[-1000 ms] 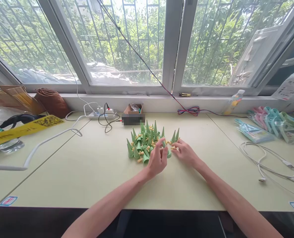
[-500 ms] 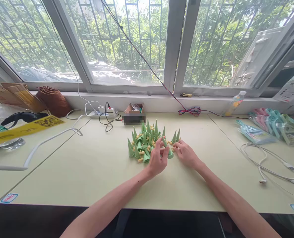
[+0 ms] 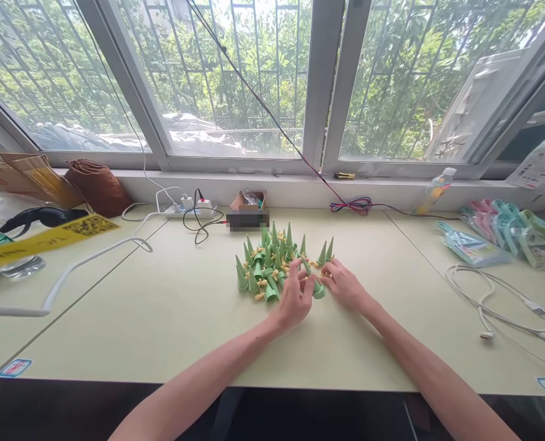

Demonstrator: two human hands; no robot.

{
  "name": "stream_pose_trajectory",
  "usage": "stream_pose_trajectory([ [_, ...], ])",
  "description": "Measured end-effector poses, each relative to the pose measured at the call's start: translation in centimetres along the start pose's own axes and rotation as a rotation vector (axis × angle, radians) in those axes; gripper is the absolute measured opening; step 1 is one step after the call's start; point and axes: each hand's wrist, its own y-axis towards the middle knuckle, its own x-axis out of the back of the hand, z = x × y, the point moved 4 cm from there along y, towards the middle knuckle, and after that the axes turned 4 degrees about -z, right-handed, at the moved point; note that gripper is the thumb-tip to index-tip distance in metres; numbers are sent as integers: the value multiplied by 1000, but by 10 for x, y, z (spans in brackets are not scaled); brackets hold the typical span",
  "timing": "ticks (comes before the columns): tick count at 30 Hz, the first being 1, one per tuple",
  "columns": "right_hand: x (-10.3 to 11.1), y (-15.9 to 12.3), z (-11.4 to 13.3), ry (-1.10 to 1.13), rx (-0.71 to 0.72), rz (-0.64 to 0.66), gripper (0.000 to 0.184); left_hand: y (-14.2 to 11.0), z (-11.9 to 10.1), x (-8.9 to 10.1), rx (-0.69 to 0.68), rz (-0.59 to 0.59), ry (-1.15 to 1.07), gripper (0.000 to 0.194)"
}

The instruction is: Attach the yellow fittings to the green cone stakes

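A heap of several green plastic cones [image 3: 272, 260] with small yellow pieces among them lies mid-table. My left hand [image 3: 294, 298] rests at the heap's near right edge, fingers curled around a green cone [image 3: 312, 280] that lies tilted between both hands. My right hand [image 3: 346, 286] is just right of it, fingertips pinched at the same cone and a small yellow piece [image 3: 323, 275]. Two upright cones [image 3: 325, 252] stand just beyond my right hand.
A power strip [image 3: 187, 211] with cables and a small cardboard box [image 3: 249, 200] sit at the back under the window. A white cable [image 3: 497, 300] lies at right, packets of coloured clips [image 3: 511, 229] beyond. A yellow strip [image 3: 37, 240] and a brown bag [image 3: 98, 187] are left.
Both hands stayed at the heap's right edge. My left hand's fingers shifted slightly and the tilted cone settled lower between the hands.
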Motion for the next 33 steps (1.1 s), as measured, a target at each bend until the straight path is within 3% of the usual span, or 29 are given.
stream_pose_trajectory([
  [11, -1, 2, -5, 73, -27, -92, 11, 0, 2, -2, -12, 8, 37, 32],
  [16, 3, 3, -3, 146, 4, -195, 10, 2, -4, 0, -18, -11, 17, 25],
  [22, 16, 0, 10, 300, 159, -380, 12, 8, -13, 9, -1, -92, -114, 25],
  [28, 26, -7, 32, 349, 355, -457, 11, 14, -17, 17, -13, -140, -176, 25],
  [33, 31, -12, 41, 369, 438, -530, 14, 17, -20, 21, -31, -132, -172, 25],
])
